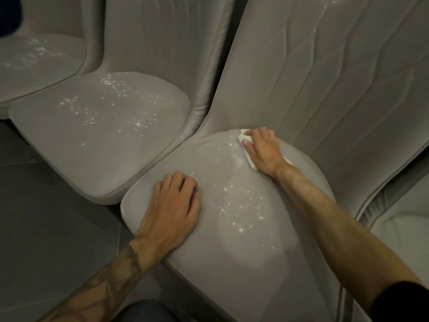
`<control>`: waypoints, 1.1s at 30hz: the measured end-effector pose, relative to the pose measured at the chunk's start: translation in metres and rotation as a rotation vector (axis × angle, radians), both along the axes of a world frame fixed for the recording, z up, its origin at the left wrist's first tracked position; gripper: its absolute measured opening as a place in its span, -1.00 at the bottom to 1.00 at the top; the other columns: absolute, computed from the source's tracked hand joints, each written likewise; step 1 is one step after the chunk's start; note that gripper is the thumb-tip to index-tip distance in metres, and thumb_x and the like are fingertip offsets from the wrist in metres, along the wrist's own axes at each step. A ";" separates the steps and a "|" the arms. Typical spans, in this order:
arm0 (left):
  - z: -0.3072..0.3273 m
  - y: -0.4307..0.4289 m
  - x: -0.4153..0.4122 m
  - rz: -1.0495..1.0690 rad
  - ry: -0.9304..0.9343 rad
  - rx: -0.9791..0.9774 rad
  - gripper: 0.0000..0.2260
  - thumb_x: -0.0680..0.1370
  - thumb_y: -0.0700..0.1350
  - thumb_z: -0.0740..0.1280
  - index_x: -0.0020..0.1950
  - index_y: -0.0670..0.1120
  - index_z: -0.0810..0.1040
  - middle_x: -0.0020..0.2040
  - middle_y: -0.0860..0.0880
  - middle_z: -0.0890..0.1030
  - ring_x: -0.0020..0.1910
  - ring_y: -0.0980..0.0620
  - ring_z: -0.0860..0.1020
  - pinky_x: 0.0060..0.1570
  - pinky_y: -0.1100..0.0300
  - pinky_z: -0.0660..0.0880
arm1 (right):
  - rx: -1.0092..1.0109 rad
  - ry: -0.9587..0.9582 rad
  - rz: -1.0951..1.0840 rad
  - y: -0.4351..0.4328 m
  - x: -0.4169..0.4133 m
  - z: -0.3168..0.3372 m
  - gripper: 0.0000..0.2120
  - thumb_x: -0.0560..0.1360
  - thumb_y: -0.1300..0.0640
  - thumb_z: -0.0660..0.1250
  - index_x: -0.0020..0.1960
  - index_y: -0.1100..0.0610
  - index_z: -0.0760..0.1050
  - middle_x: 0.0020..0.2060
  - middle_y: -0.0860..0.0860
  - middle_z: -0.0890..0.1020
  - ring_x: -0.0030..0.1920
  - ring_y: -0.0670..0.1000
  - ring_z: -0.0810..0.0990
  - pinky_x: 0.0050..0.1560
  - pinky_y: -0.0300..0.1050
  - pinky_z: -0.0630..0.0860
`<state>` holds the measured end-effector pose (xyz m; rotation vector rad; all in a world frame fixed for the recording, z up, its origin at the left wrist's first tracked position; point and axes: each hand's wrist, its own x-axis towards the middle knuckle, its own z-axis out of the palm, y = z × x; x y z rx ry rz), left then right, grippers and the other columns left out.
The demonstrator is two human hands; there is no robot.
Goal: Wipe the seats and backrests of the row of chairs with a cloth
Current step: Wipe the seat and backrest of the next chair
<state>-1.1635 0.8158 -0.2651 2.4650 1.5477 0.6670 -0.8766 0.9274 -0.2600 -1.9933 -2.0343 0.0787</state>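
Observation:
A row of light grey padded chairs fills the view. The nearest seat [243, 240] is speckled with bright wet droplets. My right hand [263, 151] presses a small white cloth [245, 135] flat on the back of this seat, close to where it meets the backrest [325, 77]. Only the cloth's edges show around my fingers and wrist. My left hand [173, 209] rests palm down on the seat's front left corner, fingers together, holding nothing.
A second seat [99, 140] with droplets sits to the left, its backrest [162, 36] behind it. A third seat [34, 59] lies at the far left, and part of another chair [401, 231] shows at the right. Dark tiled floor [46, 217] runs along the front.

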 end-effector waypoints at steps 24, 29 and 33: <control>0.006 0.028 -0.041 0.089 0.021 0.002 -0.79 0.67 -0.02 0.18 0.17 -0.06 0.54 0.11 -0.03 0.50 0.04 -0.05 0.44 0.10 -0.05 0.40 | 0.018 0.012 0.340 -0.006 -0.061 -0.010 -0.65 0.69 -0.08 0.04 0.41 -0.02 0.37 0.28 0.03 0.41 0.20 0.10 0.31 0.11 -0.04 0.18; 0.005 0.028 -0.040 0.111 0.013 0.013 -0.78 0.66 -0.01 0.16 0.16 -0.07 0.54 0.11 -0.05 0.51 0.04 -0.09 0.45 0.09 -0.07 0.41 | 0.031 -0.032 0.253 0.004 -0.030 -0.007 -0.65 0.70 -0.06 0.05 0.41 0.01 0.38 0.30 0.05 0.44 0.23 0.16 0.36 0.17 0.04 0.24; 0.004 0.028 -0.039 0.120 0.030 0.003 -0.77 0.66 -0.02 0.17 0.17 -0.07 0.54 0.11 -0.05 0.51 0.06 -0.10 0.46 0.11 -0.08 0.41 | 0.002 0.003 0.168 0.005 -0.058 -0.008 -0.64 0.70 -0.03 0.05 0.40 0.07 0.39 0.28 0.12 0.43 0.23 0.21 0.36 0.22 0.08 0.27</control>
